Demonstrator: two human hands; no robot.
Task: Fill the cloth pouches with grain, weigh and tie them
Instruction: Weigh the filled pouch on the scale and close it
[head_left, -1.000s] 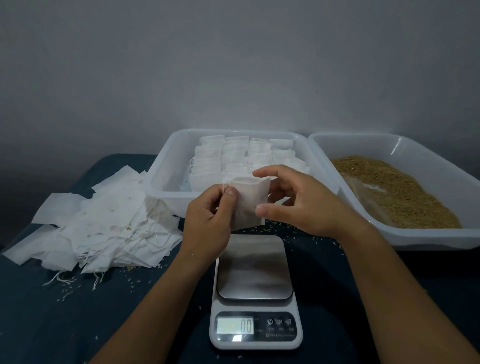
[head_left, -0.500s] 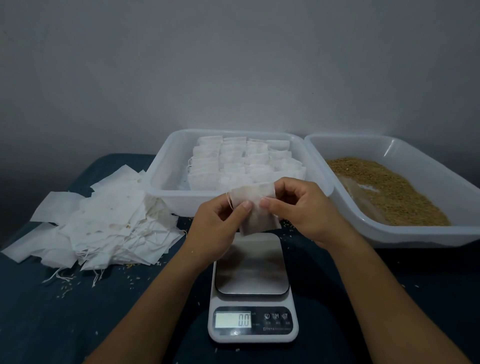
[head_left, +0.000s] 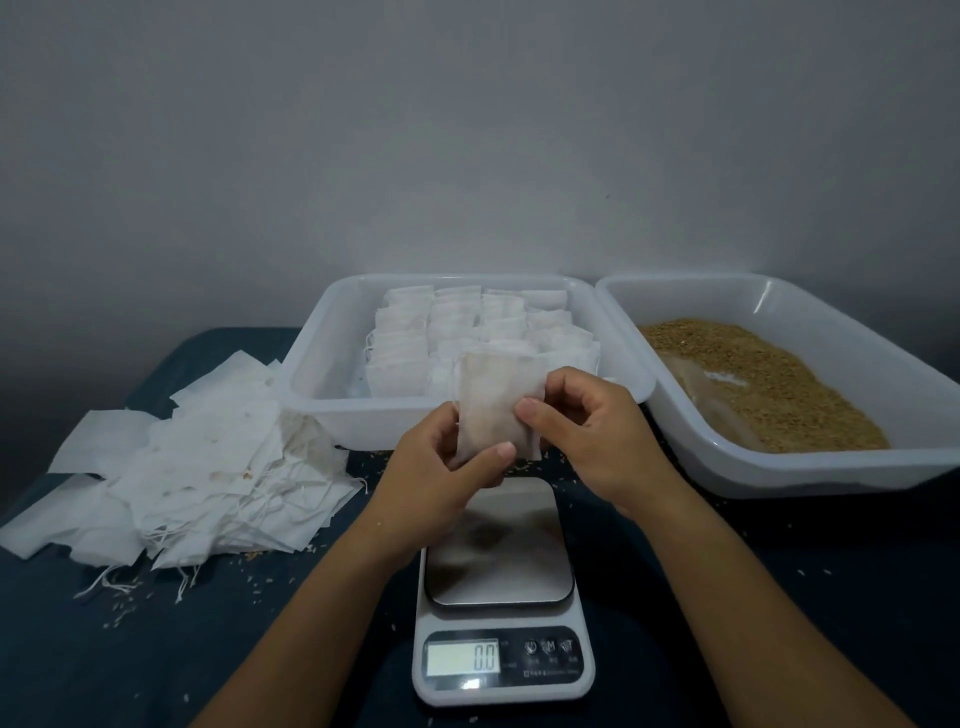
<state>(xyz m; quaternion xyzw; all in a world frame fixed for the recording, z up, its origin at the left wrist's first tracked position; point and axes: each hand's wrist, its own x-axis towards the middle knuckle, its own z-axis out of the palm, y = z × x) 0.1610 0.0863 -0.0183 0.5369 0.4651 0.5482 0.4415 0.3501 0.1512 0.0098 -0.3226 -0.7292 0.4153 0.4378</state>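
Two hands hold one cloth pouch (head_left: 494, 400) above the scale (head_left: 503, 592), whose display reads 0.0. The left hand (head_left: 441, 480) has its grip closed on the pouch's lower edge, thumb in front; the right hand (head_left: 587, 434) pinches its right side. Whether the pouch holds grain is hard to tell. Behind it, filled pouches (head_left: 467, 332) partly hidden sit in a white tub (head_left: 322, 395). The grain tub (head_left: 810, 467) is cut off at right. Empty pouches (head_left: 171, 467) lie heaped on the dark tabletop (head_left: 156, 649).
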